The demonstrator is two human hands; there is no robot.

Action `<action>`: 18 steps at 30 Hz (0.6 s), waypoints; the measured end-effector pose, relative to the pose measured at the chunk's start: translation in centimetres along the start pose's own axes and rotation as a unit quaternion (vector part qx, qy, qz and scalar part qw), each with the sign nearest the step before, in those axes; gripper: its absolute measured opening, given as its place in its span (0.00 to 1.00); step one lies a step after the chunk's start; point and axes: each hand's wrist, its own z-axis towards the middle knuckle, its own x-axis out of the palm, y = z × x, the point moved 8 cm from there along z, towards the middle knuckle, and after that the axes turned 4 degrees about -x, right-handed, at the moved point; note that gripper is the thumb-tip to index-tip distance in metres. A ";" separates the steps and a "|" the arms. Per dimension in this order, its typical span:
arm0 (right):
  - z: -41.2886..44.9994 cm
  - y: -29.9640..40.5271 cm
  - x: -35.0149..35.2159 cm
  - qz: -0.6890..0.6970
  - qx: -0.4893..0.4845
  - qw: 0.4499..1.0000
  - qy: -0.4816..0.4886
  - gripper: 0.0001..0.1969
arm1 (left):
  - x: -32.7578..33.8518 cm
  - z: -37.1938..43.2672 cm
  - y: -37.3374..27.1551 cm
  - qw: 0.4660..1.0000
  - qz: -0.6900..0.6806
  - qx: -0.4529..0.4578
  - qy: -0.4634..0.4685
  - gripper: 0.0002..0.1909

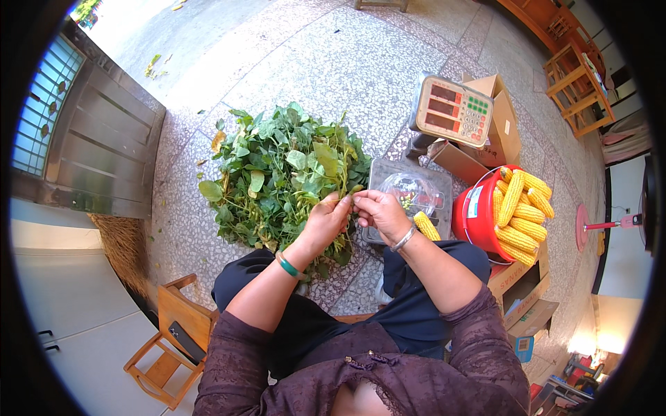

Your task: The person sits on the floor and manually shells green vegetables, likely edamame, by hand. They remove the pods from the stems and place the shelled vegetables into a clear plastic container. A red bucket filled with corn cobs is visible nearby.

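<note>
My left hand point(329, 218) grips a leafy stem of a green bean plant, seemingly soybean, at the near right edge of a large heap of bean plants point(276, 166) on the floor. Close beside it, my right hand point(384, 214) has thumb and forefinger pinched at a green pod point(356, 189) on that stem. The fingertips of both hands almost meet. Just beyond my right hand, a clear plastic bag or bowl point(403, 182) with some green pods point(408, 200) rests on the platform of a scale point(445, 182). A yellow corn cob point(426, 225) lies by my right wrist.
A red bucket point(471, 213) heaped with corn cobs point(520, 213) stands at right on a cardboard box point(520, 286). Behind the platform rises the scale's display point(455, 110), near an open carton point(499, 125). At left are a small wooden chair point(182, 307) bearing a phone point(184, 340) and a straw broom point(119, 247).
</note>
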 end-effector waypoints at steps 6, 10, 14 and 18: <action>0.3 -0.3 -0.4 -0.036 -0.023 0.999 0.005 0.09 | 0.3 -0.1 0.0 1.000 0.010 -0.008 0.003 0.08; 0.1 0.0 -0.4 0.025 -0.009 1.000 -0.010 0.09 | 0.2 0.1 0.3 0.999 -0.028 -0.011 0.014 0.08; 0.1 -0.2 -0.5 0.049 -0.003 0.999 -0.013 0.09 | 0.2 0.0 0.2 0.999 -0.029 -0.009 0.018 0.08; 0.1 0.1 -0.2 0.014 -0.022 1.000 -0.006 0.10 | 0.3 0.0 0.0 0.999 -0.035 -0.007 0.020 0.08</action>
